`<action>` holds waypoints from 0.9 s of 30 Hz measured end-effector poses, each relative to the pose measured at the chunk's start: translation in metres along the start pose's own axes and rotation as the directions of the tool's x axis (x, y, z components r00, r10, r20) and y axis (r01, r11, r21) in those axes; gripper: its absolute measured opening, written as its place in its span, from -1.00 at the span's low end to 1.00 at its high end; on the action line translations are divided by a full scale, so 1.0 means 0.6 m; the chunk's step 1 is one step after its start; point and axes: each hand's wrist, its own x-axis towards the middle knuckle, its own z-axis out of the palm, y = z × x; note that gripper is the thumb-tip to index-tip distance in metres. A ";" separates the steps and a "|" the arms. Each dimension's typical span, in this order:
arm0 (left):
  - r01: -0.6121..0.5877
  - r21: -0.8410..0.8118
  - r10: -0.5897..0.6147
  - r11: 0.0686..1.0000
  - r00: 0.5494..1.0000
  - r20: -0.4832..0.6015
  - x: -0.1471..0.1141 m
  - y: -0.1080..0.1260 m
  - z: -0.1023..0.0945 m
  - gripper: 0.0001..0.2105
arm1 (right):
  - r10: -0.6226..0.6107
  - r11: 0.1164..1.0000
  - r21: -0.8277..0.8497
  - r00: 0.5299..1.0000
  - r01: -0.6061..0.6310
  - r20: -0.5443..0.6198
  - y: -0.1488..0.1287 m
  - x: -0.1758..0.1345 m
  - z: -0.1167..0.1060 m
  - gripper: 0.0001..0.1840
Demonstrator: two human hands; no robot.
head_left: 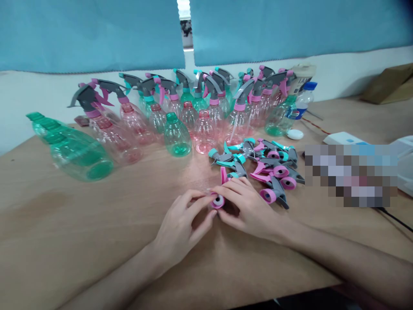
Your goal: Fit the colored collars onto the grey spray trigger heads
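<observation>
Hands (177,224) pinch a pink-collared sprayer (218,201); open tabletop (80,249) reaches the near edge (290,296).

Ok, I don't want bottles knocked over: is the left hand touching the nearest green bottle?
Apart: the head view shows tabletop between the left hand and green bottle.

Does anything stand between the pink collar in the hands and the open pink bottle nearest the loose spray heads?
Nothing visible does. Bare tabletop separates the pink collar, held by the left hand and right hand, from that open pink bottle. The loose spray heads lie close on the right of that line.
</observation>
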 end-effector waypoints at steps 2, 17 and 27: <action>0.002 -0.025 -0.002 1.000 1.000 0.000 -0.001 0.000 0.003 -0.77 | -0.002 1.000 -0.002 1.000 0.002 -0.004 0.001 0.000 0.003 -0.65; 0.167 -0.255 -0.127 0.952 0.978 0.165 0.012 -0.005 -0.014 -0.83 | -0.006 0.996 0.093 0.995 -0.003 0.098 0.015 0.005 0.010 -0.68; 0.097 -0.228 -0.067 0.969 0.988 0.138 0.009 -0.011 -0.011 -0.82 | 0.064 0.985 0.157 0.998 -0.067 0.021 0.008 0.004 0.004 -0.73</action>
